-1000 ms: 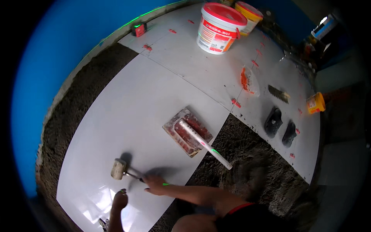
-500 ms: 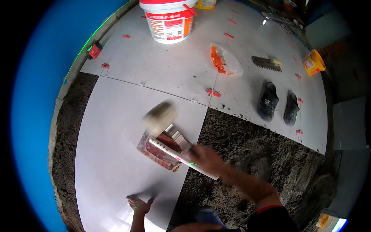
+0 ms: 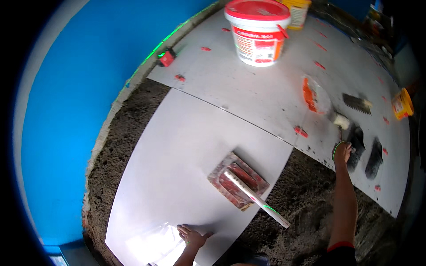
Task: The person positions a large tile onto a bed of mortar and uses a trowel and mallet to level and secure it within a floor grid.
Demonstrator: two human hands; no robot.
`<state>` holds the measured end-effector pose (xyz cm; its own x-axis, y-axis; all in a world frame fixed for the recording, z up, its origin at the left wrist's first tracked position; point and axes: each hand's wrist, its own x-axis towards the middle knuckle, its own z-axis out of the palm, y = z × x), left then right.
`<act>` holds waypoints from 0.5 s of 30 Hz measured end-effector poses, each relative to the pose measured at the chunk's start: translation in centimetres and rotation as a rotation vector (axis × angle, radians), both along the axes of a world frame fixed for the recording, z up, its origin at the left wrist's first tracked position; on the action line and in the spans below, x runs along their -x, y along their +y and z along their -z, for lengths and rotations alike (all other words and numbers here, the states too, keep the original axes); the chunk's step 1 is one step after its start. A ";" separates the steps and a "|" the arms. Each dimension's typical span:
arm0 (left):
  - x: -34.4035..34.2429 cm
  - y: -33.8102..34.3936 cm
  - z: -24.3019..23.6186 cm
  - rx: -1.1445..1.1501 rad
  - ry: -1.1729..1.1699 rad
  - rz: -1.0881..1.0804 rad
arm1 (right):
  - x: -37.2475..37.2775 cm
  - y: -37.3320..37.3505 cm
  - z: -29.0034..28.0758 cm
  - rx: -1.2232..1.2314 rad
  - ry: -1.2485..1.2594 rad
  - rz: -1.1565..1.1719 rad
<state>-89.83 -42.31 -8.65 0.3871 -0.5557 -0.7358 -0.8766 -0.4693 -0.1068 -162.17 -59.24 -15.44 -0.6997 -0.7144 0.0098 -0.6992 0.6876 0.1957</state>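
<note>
My left hand [image 3: 193,236] lies flat on a large light grey floor tile [image 3: 177,146], its fingers spread. My right arm stretches forward over the dark mortar, and my right hand [image 3: 342,151] is closed round the handle of a white-headed mallet [image 3: 341,121]. The mallet head is low over the far tiles, beside a dark clog [image 3: 356,148]; I cannot tell whether it touches down. Near the big tile's right edge rests a worn reddish rectangular float [image 3: 217,177]. A white bar with a row of dark holes [image 3: 255,197] lies across it and sticks out past the tile edge.
Dark rough mortar [image 3: 306,199] borders the tile on the right and left. A red-lidded bucket [image 3: 257,42], red levelling wedges [image 3: 300,131], an orange-marked plastic bag [image 3: 313,95], a notched trowel [image 3: 357,104], a second clog [image 3: 375,158] and a yellow tub [image 3: 402,104] stand beyond. Left is a blue wall [image 3: 80,111].
My right hand has carried the mallet from above the float to the far right, beside the clogs. The view has turned left. My left hand stays on the tile.
</note>
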 end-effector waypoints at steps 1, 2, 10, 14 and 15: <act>-2.5 1.4 -2.1 0.006 -0.084 -0.036 | -10.0 -2.7 -4.5 0.204 -0.157 -0.020; -2.0 1.1 -1.8 0.027 -0.059 -0.016 | -11.5 -2.2 -6.2 0.228 -0.089 -0.196; -1.8 1.1 -2.3 0.229 0.007 -0.003 | -36.9 9.0 -10.3 -0.454 -1.802 0.063; -3.3 4.2 1.5 0.673 -0.015 0.052 | -38.5 6.6 -10.4 -0.419 -1.066 -0.421; -3.4 4.2 1.7 0.685 -0.032 0.054 | -39.7 5.4 -12.1 -0.288 -0.973 -0.611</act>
